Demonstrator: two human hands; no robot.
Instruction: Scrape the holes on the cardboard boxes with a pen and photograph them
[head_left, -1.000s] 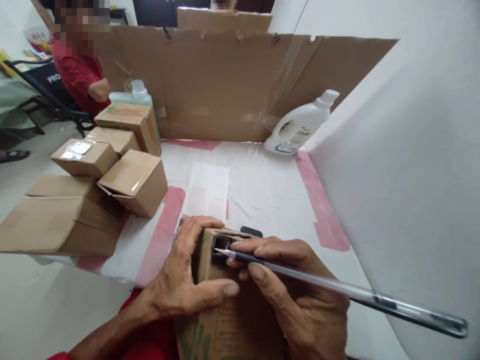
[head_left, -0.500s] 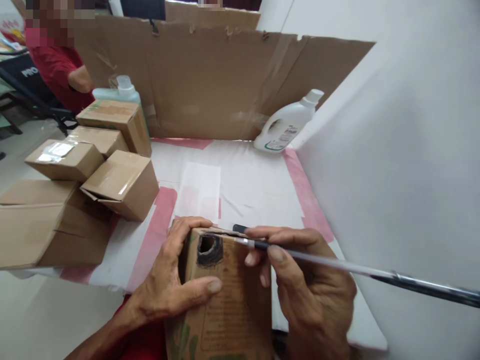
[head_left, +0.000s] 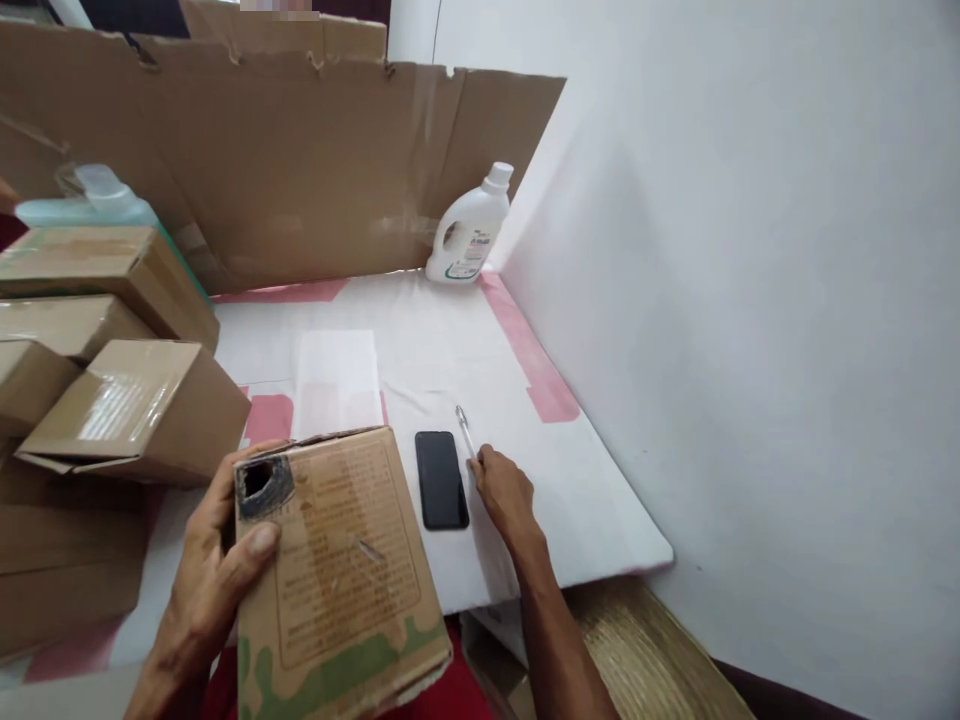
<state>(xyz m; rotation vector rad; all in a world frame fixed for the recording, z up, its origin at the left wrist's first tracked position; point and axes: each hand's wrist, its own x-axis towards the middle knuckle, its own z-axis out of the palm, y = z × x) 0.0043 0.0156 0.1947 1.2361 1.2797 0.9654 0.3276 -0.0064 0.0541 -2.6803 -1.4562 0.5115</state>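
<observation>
My left hand (head_left: 206,575) grips the left edge of a brown cardboard box (head_left: 345,570) with green print, thumb on its top face. A blackened hole (head_left: 262,482) marks the box's near-left corner. My right hand (head_left: 504,492) reaches over the white-covered table (head_left: 450,350), fingertips pinched on the end of a clear pen (head_left: 463,428) that lies low on the cloth. A black phone (head_left: 441,480) lies flat between the box and that hand.
Several taped cardboard boxes (head_left: 127,410) are stacked at the left. A cardboard sheet (head_left: 300,170) stands along the back, with a white bottle (head_left: 466,228) at its right end and a pale green bottle (head_left: 90,195) at the left. A white wall (head_left: 750,300) borders the right.
My right hand took the pen off the box's hole and moved it right and down to the table beside the phone. The view swung right; the box tilted toward me.
</observation>
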